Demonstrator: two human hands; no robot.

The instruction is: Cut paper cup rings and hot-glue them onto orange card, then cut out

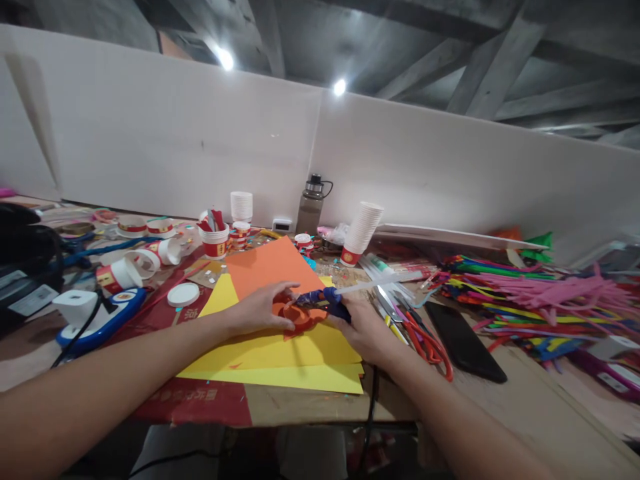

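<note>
Centre frame: left hand (260, 308) flat, pinning orange cutout (301, 321); right hand (367, 330) gripping glue gun (326, 301). Best: nozzle low, cutout held still.

craft workshop, pipe cleaners (530, 293), paper cups (363, 230)

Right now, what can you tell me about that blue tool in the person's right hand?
It is a blue glue gun, plastic by its look, gripped in the right hand and lying nearly level, nozzle pointing at an orange paper shape that the left hand steadies on yellow sheets. A translucent glue stick juts from its rear toward the right. A black cord drops off the table edge below the hand, probably its own.
</note>
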